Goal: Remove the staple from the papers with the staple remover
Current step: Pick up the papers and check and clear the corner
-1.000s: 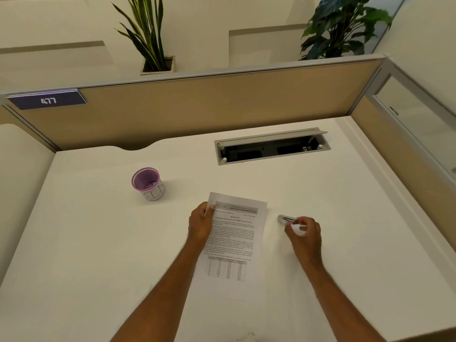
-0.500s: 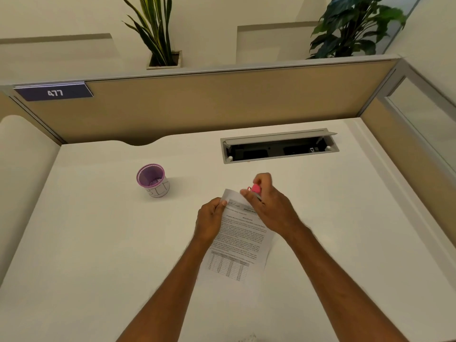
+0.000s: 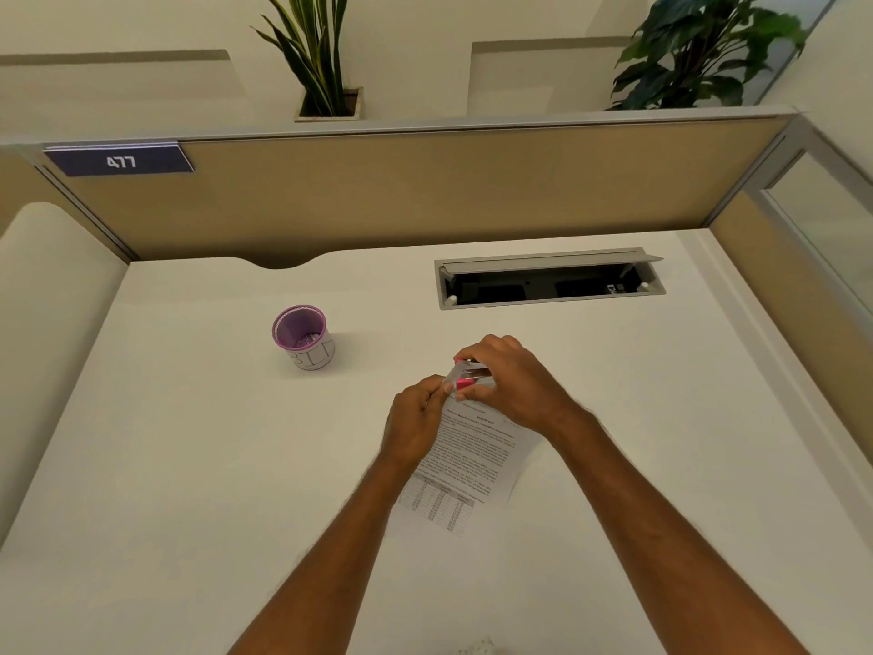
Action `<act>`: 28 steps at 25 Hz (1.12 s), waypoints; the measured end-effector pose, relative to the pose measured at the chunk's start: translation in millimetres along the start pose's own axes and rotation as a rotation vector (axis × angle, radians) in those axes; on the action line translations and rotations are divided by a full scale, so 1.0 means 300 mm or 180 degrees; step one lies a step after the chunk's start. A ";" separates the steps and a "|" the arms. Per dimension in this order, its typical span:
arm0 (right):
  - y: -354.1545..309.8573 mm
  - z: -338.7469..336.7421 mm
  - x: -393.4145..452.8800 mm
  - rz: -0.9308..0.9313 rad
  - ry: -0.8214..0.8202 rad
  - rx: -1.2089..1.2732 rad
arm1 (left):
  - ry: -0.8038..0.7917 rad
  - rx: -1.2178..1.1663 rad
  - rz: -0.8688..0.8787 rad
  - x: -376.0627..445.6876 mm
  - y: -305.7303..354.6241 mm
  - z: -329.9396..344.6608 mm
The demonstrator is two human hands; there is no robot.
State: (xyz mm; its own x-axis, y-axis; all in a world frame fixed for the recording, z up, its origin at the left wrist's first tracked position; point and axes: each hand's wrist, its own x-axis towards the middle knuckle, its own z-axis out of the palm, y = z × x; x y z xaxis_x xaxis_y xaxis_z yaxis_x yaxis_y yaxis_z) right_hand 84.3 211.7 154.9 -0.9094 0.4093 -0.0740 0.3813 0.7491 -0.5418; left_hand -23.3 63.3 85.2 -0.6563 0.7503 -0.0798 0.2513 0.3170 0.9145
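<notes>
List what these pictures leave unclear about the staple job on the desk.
- Staple: head view, not visible; the left hand and right hand cover the top corner of the papers.
- Staple remover: mostly wrapped by the right hand; whether its jaws are on the staple cannot be told.
- Printed text on the papers: too small to read.
- Purple cup contents: too small to identify.
</notes>
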 end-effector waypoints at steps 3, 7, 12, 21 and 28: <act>-0.003 0.014 0.005 0.0035 -0.0146 -0.0005 | -0.0008 0.0084 0.0082 0.001 -0.007 0.006; -0.002 0.031 0.002 0.0140 -0.0115 0.0059 | -0.0016 0.0168 0.0045 0.000 -0.004 0.013; -0.014 0.019 -0.002 0.0087 -0.0018 0.0151 | -0.0069 0.0137 0.0054 -0.008 -0.003 0.003; 0.008 0.041 -0.003 0.0049 0.0276 0.0152 | -0.0250 0.0218 -0.0109 -0.020 -0.047 -0.008; 0.029 0.067 -0.016 0.0419 0.0423 0.0760 | -0.0213 -0.0028 -0.0256 -0.032 -0.074 -0.024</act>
State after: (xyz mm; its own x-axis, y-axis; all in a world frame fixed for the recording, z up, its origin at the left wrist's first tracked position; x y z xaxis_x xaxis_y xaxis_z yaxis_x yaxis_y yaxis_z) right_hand 88.7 205.8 133.6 -0.8191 0.5710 -0.0550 0.4301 0.5479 -0.7175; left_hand -27.7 44.9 68.5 -0.6250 0.7598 -0.1790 0.1933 0.3728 0.9076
